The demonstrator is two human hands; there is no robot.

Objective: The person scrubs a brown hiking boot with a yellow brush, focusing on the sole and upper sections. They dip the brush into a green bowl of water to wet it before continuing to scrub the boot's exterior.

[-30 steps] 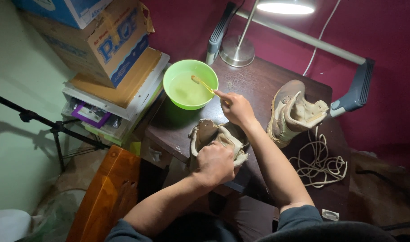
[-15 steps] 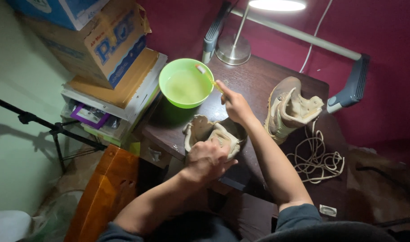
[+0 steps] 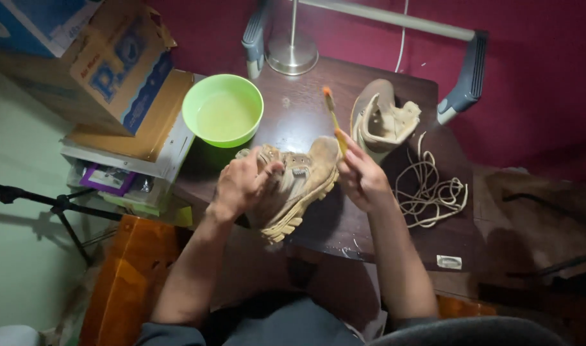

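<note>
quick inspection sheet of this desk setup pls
surface: dark wooden table, bare in patches
job's things: tan boot tilted on its side; orange toothbrush; green bowl of cloudy liquid
clutter: second boot lying by the lamp base
hands: left hand grips the boot; right hand holds the toothbrush, bristles up
cables: loose laces coiled at right
surroundings: cardboard boxes, tripod, maroon wall

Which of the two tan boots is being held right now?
The nearer boot, gripped by the left hand at the table's front edge. The other boot sits untouched farther back, beside the loose laces.
</note>
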